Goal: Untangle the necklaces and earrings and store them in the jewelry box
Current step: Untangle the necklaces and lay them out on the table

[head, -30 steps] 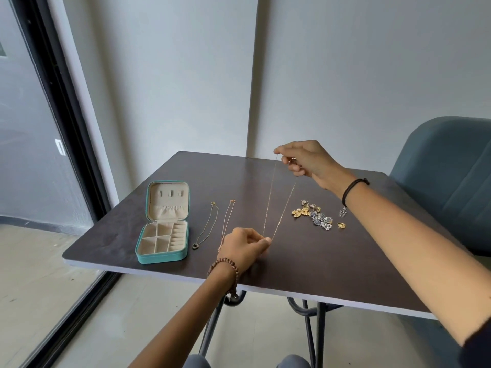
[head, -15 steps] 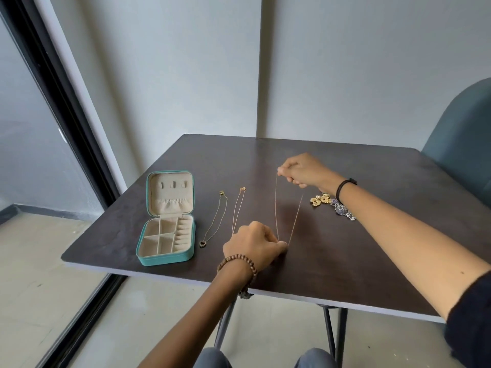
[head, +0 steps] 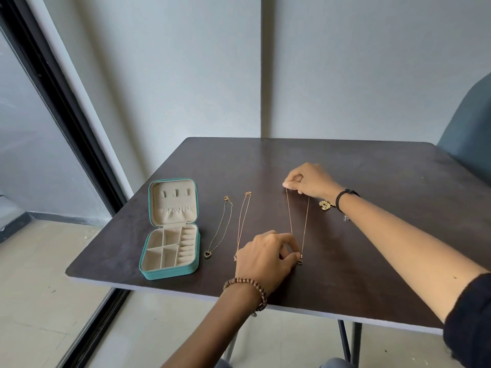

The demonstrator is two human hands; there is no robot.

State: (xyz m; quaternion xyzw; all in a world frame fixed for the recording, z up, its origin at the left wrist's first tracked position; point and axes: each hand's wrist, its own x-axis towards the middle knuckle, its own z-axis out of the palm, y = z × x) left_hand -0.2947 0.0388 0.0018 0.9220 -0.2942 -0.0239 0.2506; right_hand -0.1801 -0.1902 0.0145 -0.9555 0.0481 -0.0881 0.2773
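Note:
A thin gold necklace [head: 305, 224] lies stretched on the dark table [head: 385, 261]. My right hand [head: 310, 180] pinches its far clasp end. My left hand [head: 265, 257] pinches its near end by the pendant. Two other necklaces lie straightened to the left: one with a heart pendant [head: 220, 229], one rose-gold [head: 243, 221]. The teal jewelry box [head: 170, 229] stands open at the table's left, its beige compartments holding nothing. A heap of earrings [head: 325, 205] shows partly behind my right wrist.
A blue-grey chair [head: 470, 128] stands at the table's right. A dark door frame [head: 61, 123] runs along the left, beside the pale wall. The table's front edge is close to me, with metal legs below.
My right hand has come down from above the table to its surface, so the necklace now lies flat. The camera has tilted and shifted left.

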